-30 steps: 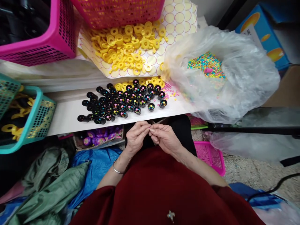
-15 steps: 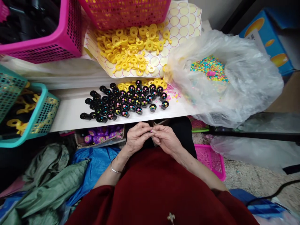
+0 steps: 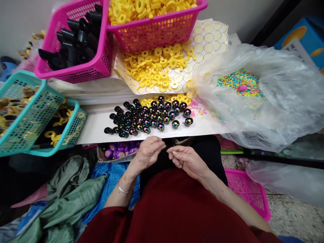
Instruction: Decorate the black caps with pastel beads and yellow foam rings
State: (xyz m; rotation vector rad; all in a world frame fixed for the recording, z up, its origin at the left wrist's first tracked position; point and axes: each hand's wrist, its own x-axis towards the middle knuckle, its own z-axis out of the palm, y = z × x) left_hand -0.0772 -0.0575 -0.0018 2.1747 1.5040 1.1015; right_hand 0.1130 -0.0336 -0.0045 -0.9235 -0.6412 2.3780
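My left hand (image 3: 148, 153) and my right hand (image 3: 187, 160) hover over my lap, just below the white shelf's front edge (image 3: 96, 135). Both have the fingers curled in and the fingertips lie a small gap apart. Whether either pinches something small I cannot make out. Right above them stands a cluster of several small black cups (image 3: 149, 116) filled with coloured beads. Loose yellow rings (image 3: 157, 64) lie on a sheet of round stickers behind the cups.
A clear plastic bag (image 3: 265, 101) of pastel beads (image 3: 240, 82) sits at the right. Pink baskets hold black tubes (image 3: 76, 37) and yellow rings (image 3: 152, 8). Teal baskets (image 3: 32, 114) stand at the left. Purple items (image 3: 118, 148) lie under the shelf; a pink basket (image 3: 248, 189) rests on the floor.
My fingertips, touching before, have drawn slightly apart. The camera has tilted up and left, bringing the pink baskets' contents into view.
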